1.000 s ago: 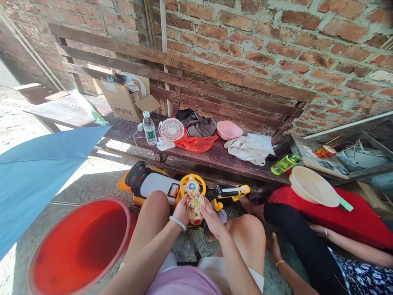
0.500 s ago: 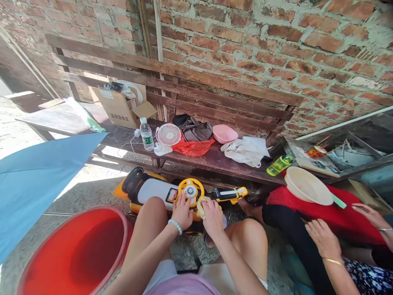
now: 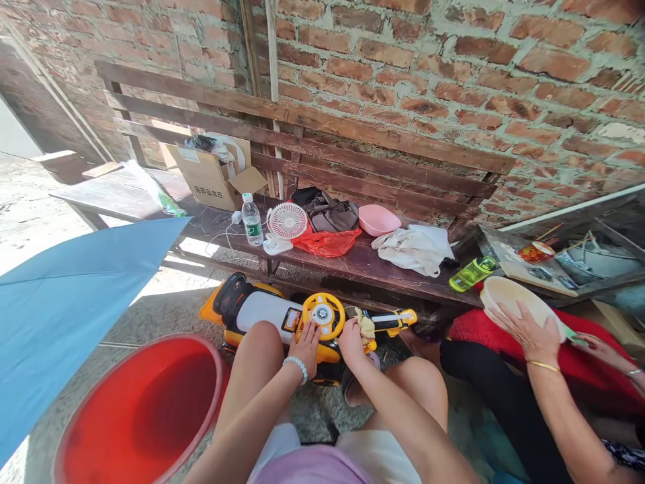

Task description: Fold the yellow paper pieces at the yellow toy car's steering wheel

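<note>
My left hand [image 3: 305, 347] lies on the lower left rim of a yellow toy steering wheel [image 3: 322, 314], its fingers spread. The wheel belongs to a yellow and white ride-on toy car [image 3: 265, 310] standing on the ground between my knees. My right hand [image 3: 351, 339] grips a pale crumpled bundle [image 3: 367, 328], possibly cloth, just right of the wheel. That bundle is partly hidden by my fingers and sits close to the toy's yellow and black handle [image 3: 393, 320].
A large orange-red plastic tub [image 3: 141, 410] is at my lower left, beside a blue umbrella canopy [image 3: 60, 316]. A co-worker's hand [image 3: 524, 331] touches a beige basin [image 3: 514, 302] on a red cushion. A wooden bench [image 3: 353, 265] holding assorted items stands against a brick wall.
Both my hands held the bundle above the wheel earlier. My left hand has since moved onto the wheel, and my right has taken the bundle rightward. The co-worker's hand has reached the basin.
</note>
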Action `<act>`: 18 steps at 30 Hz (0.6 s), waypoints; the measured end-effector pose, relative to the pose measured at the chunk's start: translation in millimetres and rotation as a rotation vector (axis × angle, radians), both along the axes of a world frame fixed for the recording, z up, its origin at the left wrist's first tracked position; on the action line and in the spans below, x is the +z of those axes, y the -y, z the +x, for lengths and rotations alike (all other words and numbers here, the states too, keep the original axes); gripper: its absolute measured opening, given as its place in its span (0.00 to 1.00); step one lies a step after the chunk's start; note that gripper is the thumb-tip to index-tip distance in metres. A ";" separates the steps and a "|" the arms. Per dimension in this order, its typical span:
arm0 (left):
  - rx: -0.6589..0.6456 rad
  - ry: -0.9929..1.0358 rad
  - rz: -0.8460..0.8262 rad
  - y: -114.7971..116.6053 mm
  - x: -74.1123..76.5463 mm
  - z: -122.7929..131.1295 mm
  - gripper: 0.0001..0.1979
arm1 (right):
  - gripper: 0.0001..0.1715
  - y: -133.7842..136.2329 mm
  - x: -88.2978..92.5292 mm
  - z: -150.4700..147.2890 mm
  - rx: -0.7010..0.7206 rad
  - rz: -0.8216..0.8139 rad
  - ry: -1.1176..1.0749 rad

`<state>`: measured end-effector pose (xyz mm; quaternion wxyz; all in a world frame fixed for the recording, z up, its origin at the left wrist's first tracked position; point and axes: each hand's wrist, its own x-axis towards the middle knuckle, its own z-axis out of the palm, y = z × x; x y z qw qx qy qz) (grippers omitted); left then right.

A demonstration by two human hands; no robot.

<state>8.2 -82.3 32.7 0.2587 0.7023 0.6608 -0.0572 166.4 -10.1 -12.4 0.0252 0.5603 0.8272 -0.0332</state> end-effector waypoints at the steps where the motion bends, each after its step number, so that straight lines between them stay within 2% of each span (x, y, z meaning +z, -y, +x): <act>1: 0.003 0.019 0.001 -0.2 -0.3 -0.6 0.49 | 0.24 4.4 -1.0 3.0 0.021 0.015 0.003; 5: 0.023 0.061 0.008 0.9 -2.6 -2.8 0.51 | 0.21 36.4 -12.5 16.2 0.126 -0.039 0.108; 9: 0.001 0.060 0.013 1.9 -1.0 -5.3 0.49 | 0.19 62.7 -19.5 23.3 0.126 -0.081 0.113; 11: -0.015 0.054 0.003 1.4 0.9 -6.2 0.48 | 0.20 59.7 -13.2 26.8 0.164 -0.037 0.089; 14: -0.007 0.034 -0.018 0.5 2.2 -5.8 0.48 | 0.23 40.4 -2.6 33.5 0.239 0.056 0.019; 16: 0.004 0.027 -0.020 0.5 1.7 -4.6 0.49 | 0.26 28.0 -2.2 35.7 0.210 0.078 -0.003; 18: 0.008 0.028 -0.017 0.9 1.0 -3.5 0.49 | 0.29 21.4 -8.3 32.7 0.105 0.072 -0.013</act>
